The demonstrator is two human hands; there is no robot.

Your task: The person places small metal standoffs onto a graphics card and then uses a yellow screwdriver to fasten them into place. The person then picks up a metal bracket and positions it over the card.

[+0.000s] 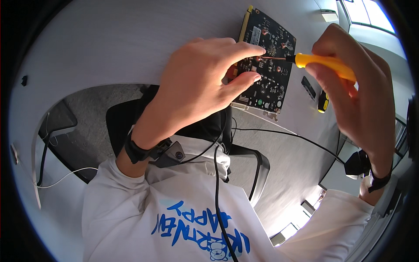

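Note:
A black graphics card lies near the table edge, its component-dotted circuit side facing up and its metal bracket toward me. My left hand steadies it from the left, thumb and index finger spread on its face; the other fingers are partly hidden. My right hand is closed round the yellow handle of a screwdriver. The thin shaft points left across the card, and its tip meets a screw between my left thumb and index finger.
Right of the card lie a flat black piece and a yellow-and-black tool. A small black object sits at the far left of the table. Black cables run from my wrist straps; a chair stands below the table edge.

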